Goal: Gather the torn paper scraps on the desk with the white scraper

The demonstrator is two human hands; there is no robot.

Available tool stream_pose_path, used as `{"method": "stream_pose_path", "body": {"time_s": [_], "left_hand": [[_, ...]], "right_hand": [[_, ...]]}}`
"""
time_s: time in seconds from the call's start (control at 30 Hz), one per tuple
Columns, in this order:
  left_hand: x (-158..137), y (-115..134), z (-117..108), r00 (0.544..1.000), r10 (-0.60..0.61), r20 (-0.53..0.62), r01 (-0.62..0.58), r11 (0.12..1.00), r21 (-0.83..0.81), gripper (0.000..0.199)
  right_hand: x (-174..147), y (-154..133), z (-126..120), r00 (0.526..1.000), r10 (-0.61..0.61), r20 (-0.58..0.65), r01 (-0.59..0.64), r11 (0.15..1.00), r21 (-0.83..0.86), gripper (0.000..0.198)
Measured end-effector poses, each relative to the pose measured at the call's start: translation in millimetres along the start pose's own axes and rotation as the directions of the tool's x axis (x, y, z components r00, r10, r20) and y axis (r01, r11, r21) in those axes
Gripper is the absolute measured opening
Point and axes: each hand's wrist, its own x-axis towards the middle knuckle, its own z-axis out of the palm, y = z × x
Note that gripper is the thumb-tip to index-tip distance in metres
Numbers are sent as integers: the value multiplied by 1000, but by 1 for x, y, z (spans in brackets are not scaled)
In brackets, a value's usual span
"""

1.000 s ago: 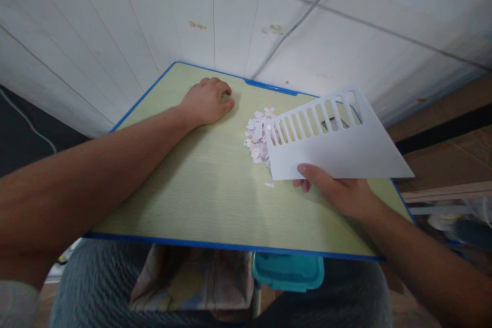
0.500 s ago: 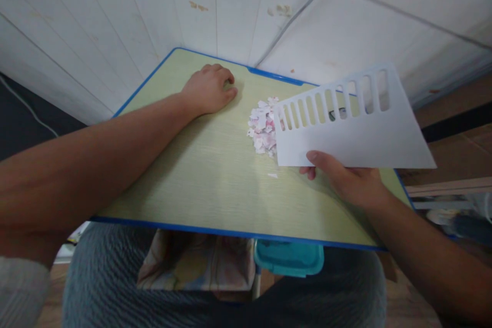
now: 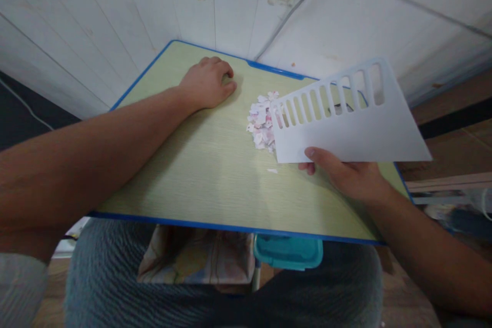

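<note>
My right hand [image 3: 342, 171] grips a white slotted sheet [image 3: 346, 138] by its lower edge, thumb on the face toward me and fingers behind. The sheet is tilted, with a row of rounded slots that grow larger toward the right. Its left end overlaps a heap of torn paper scraps [image 3: 261, 120], white and pinkish, hiding part of it. One small loose scrap [image 3: 272, 170] lies nearer to me. Left of the heap, my left hand [image 3: 209, 82] rests on the tabletop, fingers loosely curled, a gap between thumb and forefinger, nothing visible in it.
The pale green table [image 3: 200, 174] has a blue rim and stands against a white panelled wall [image 3: 238, 5]. A grey cable [image 3: 295, 7] runs down that wall. Below the front edge are a teal container [image 3: 288, 252] and a patterned fabric item [image 3: 196, 259] by my legs.
The whole view has shifted slightly, with the table sitting a little higher in the picture. Both hands keep their places, and the sheet's tilt has changed only slightly.
</note>
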Motion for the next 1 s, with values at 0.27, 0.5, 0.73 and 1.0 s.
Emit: {"method": "stream_pose_path", "body": {"time_s": [0.27,0.5,0.73,1.0], "left_hand": [[1,1,1,1000,-12,-7,12,999,-31,48],[0,4,-2,1000,-14,-8,14,1000,0,40],[-4,14,-7,999,-29,18,27,994,104,38],[0,9,-1,999,20,-42,-15,992,122,31]], "right_hand": [[0,-6,-7,999,4,42,-2,1000,-29,52],[-8,-11,-7,987,-7,162,11,1000,-28,46],[-18,-22,1,956,-127,266,150,986,-68,41],[-37,-16,14,910,-205,360,252,964,-90,39]]}}
